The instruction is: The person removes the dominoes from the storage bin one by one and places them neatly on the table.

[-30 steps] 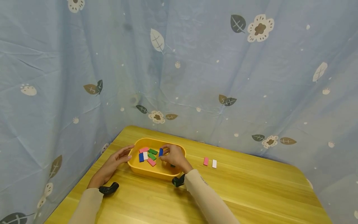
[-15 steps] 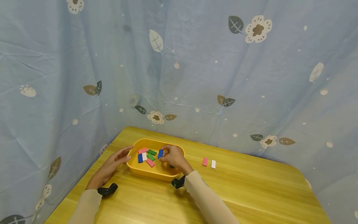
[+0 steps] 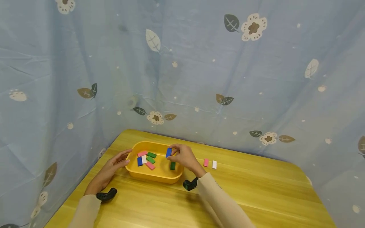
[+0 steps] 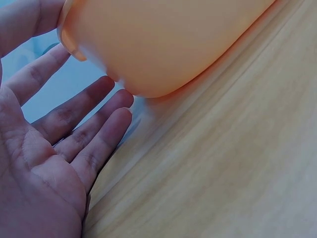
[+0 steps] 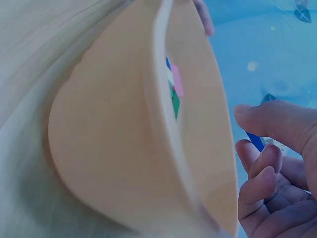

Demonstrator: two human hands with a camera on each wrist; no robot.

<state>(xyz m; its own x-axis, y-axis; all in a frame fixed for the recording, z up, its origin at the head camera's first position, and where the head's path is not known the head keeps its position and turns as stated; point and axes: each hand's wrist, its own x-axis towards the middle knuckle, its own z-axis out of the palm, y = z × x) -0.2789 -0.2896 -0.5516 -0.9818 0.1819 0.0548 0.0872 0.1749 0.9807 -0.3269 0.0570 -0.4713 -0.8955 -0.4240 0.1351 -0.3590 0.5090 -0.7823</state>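
Note:
My right hand (image 3: 184,155) pinches a flat blue domino-shaped block (image 3: 169,152) between thumb and fingers, raised over the right end of a yellow plastic tub (image 3: 154,178). In the right wrist view the blue block (image 5: 255,141) is mostly hidden by the thumb and fingers. My left hand (image 3: 109,168) rests at the tub's left end; in the left wrist view its loosely straight fingers touch the outer wall and rim. Inside the tub lie pink blocks (image 3: 150,165), green blocks (image 3: 150,160), a white block (image 3: 144,159) and another blue block (image 3: 139,161). A dark green block (image 3: 172,165) lies below my right hand.
On the wooden table (image 3: 242,190), right of the tub, lie a pink block (image 3: 206,162) and a white block (image 3: 214,164) side by side. A patterned blue curtain (image 3: 188,79) hangs behind and left of the table. Black wrist devices (image 3: 106,194) sit on both wrists.
My right hand has lifted the blue block up and moved right, toward the tub's right rim. The dark green block beneath has come into fuller view. The left hand stays at the tub.

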